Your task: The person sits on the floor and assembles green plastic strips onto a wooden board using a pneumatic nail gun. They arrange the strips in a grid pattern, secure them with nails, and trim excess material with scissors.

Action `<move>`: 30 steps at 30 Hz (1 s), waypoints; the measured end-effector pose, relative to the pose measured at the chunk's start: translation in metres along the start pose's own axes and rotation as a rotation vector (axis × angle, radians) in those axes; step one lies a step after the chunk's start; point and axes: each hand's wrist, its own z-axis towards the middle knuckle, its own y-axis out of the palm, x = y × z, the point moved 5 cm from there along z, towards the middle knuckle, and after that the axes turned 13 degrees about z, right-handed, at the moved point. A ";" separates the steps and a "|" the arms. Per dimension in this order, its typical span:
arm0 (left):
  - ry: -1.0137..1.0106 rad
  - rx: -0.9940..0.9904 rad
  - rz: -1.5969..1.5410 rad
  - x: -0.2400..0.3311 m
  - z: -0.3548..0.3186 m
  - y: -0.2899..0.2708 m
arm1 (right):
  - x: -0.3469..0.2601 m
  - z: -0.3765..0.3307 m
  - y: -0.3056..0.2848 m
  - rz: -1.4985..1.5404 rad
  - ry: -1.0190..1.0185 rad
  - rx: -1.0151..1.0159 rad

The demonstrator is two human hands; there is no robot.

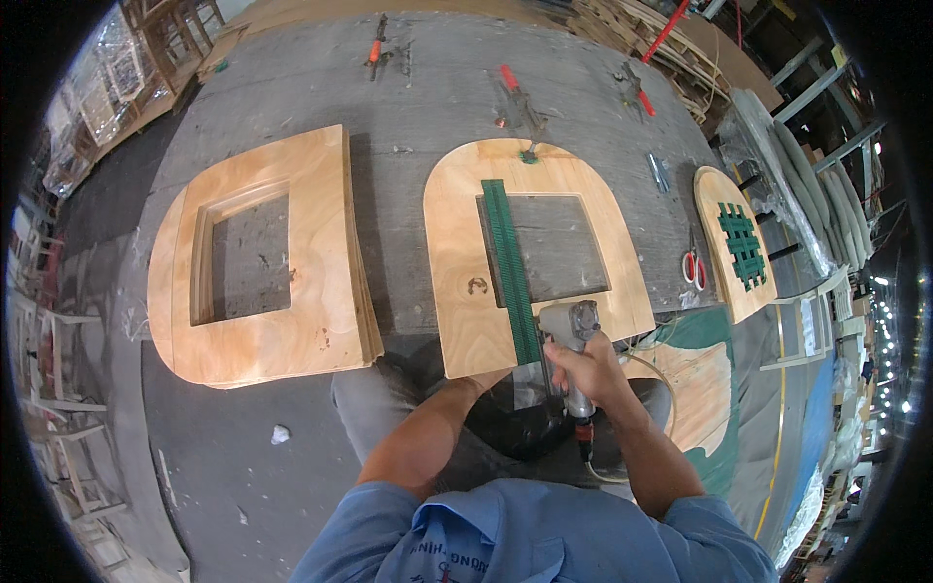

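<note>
My right hand (586, 367) grips a grey pneumatic staple gun (570, 335), its nose against the near edge of a plywood seat frame (457, 243) with a rectangular opening. A green webbing strap (510, 267) runs from the frame's far edge, across the opening, to the near edge beside the gun. My left hand (489, 381) reaches under the frame's near edge just left of the strap; its fingers are hidden below the wood, so what it holds does not show.
A stack of similar plywood frames (321, 262) lies to the left on the grey workbench (428, 97). At right lie a frame with woven green webbing (739, 243), red-handled scissors (693, 265) and several red-handled clamps (515, 92). Wooden chair frames stand along the left.
</note>
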 end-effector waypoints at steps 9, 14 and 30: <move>-0.012 0.135 -0.071 -0.012 0.003 0.030 | 0.003 0.000 0.009 -0.094 0.042 0.023; 0.003 0.409 0.005 -0.021 -0.002 0.039 | -0.016 -0.005 0.028 -0.169 0.065 0.016; -0.079 0.215 0.034 -0.020 0.001 0.062 | 0.005 -0.007 0.038 -0.134 0.100 -0.053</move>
